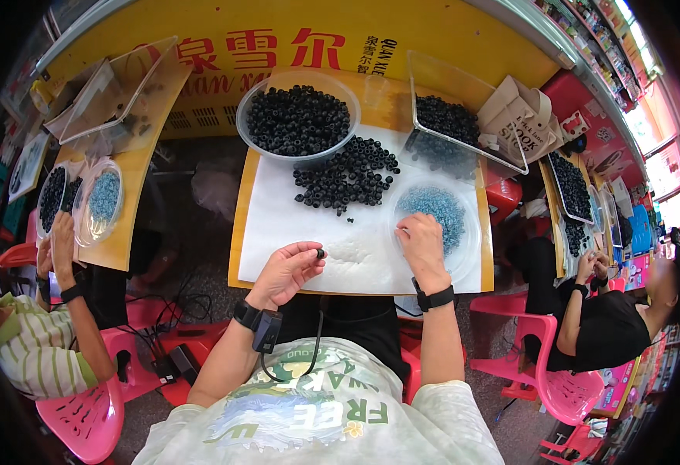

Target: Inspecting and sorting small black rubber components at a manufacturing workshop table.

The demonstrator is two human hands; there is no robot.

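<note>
Over the front of the white sheet, my left hand pinches one small black bead between thumb and fingertips. My right hand reaches over the near left part of a shallow clear tray of small pale-blue pieces. Its fingers are bent together at the tray's left side; whatever they may hold is too small to make out. Beyond my hands lies a loose pile of black beads. A round clear bowl heaped with more black beads stands behind the pile.
At the table's back right stands a clear bin with black beads, beside a cream tote bag. Co-workers sit at tables on both sides, one in a striped shirt, one in black. Pink chairs stand close by.
</note>
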